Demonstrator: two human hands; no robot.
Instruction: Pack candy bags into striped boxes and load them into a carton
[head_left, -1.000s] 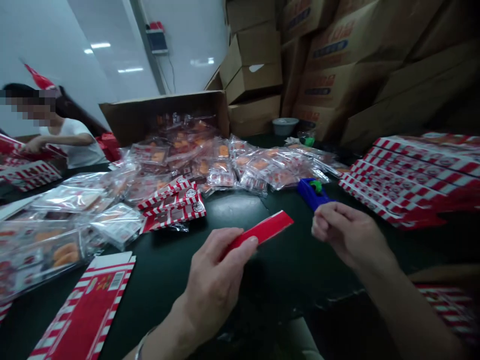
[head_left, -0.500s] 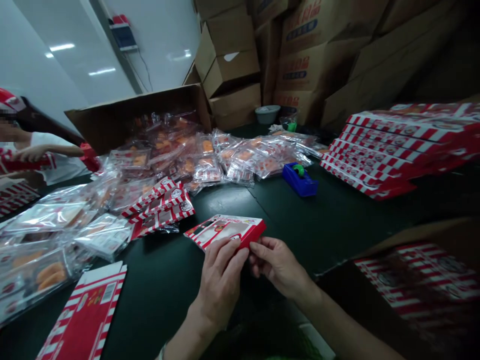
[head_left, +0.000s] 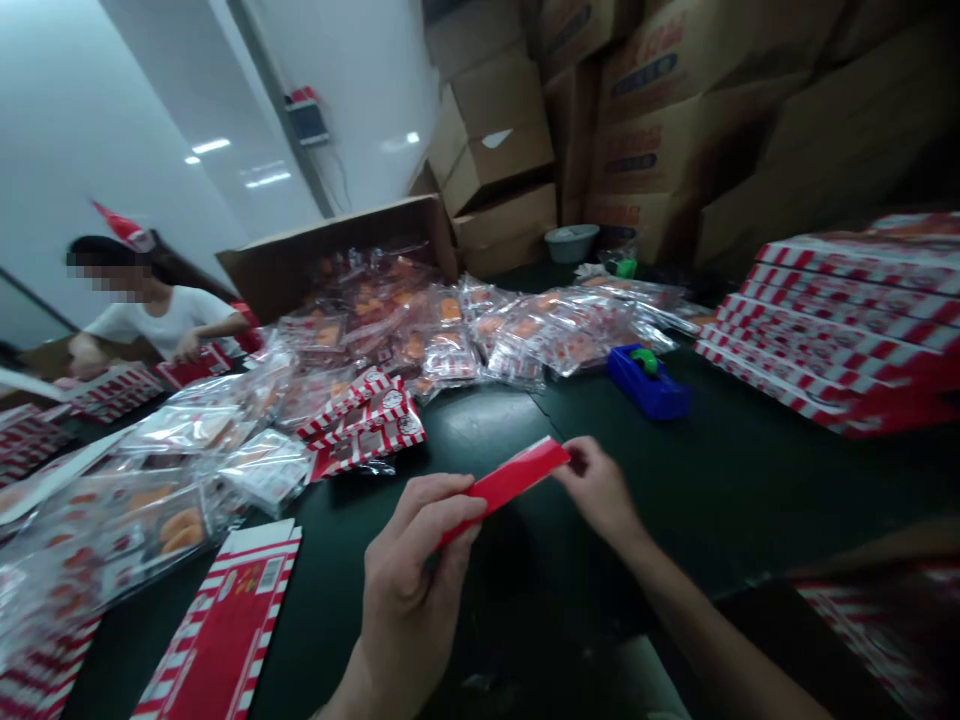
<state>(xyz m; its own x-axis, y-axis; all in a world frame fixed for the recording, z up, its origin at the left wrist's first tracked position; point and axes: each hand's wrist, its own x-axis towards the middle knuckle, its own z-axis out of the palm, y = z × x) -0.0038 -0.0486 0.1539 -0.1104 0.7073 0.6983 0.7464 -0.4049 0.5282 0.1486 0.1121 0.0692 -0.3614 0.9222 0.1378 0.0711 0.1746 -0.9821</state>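
Two hands hold a flattened red carton (head_left: pixel 517 480) above the dark table (head_left: pixel 750 500), left hand (head_left: pixel 412 570) clamped on it, right hand (head_left: pixel 600 490) pinching its far end; a slackened grip could drop it onto the table near cellophane-wrapped pastries (head_left: pixel 442 355)

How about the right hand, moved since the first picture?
Yes, the right hand moved left, from right of the blue tape dispenser to left of it.

One left hand (head_left: pixel 411 580), one right hand (head_left: pixel 600 490), one red carton (head_left: pixel 517 478), one blue tape dispenser (head_left: pixel 649 384) and one co-worker (head_left: pixel 154 325) are seen.
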